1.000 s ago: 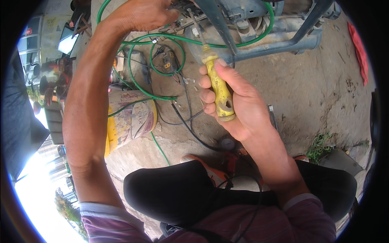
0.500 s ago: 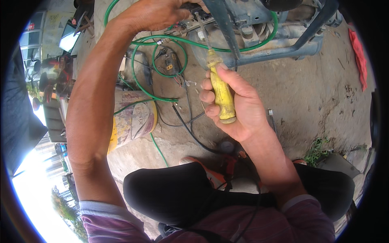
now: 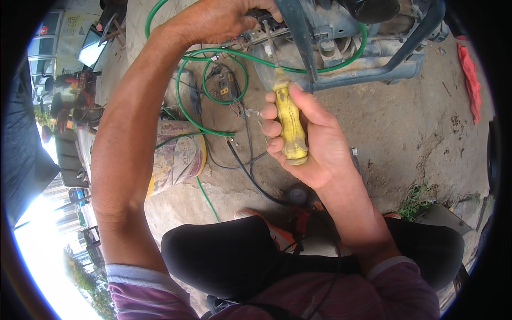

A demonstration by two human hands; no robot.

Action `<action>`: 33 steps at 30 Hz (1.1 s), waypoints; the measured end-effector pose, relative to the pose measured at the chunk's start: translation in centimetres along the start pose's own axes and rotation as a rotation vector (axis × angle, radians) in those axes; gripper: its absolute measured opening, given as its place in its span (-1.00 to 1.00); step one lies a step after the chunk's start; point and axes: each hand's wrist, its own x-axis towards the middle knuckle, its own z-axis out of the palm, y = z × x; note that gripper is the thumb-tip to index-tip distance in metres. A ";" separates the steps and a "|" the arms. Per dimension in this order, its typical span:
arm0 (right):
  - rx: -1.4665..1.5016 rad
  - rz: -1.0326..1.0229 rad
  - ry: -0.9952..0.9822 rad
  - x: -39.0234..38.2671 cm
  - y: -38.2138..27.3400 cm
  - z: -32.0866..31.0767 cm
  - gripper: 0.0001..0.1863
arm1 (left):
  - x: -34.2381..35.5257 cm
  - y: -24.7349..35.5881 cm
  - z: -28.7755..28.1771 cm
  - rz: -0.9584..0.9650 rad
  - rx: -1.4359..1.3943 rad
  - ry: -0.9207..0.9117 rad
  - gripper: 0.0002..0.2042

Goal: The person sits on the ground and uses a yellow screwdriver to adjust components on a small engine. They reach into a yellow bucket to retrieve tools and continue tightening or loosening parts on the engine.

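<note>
My right hand [image 3: 314, 140] is wrapped round the yellow, worn handle of a screwdriver [image 3: 291, 125], with the thumb along its side. Its shaft points up and away to the dark parts at the left end of a machine in a blue-grey tube frame [image 3: 301, 40]. Whether the tip sits on a screw cannot be made out. Close by the tip, my left hand [image 3: 226, 21] reaches in beside the frame bar with bent fingers. What those fingers pinch is hidden. A green hose [image 3: 341, 63] runs across the screwdriver's shaft area and the frame.
Coils of green hose and dark cables lie left of the machine, around a small dark electrical block [image 3: 228, 88]. A paint-stained bucket [image 3: 178, 154] stands under my left forearm. Red cloth [image 3: 469, 80] lies at the far right. A black hose [image 3: 256, 181] runs toward my feet.
My left hand and forearm appear slightly further right in the picture. The screwdriver handle stands a little more upright in my right hand; its grip continues.
</note>
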 end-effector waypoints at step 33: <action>0.145 0.061 -0.195 0.3 0.0 -0.4 -0.59 | 0.1 0.5 -0.1 -0.047 -0.086 -0.008 -0.63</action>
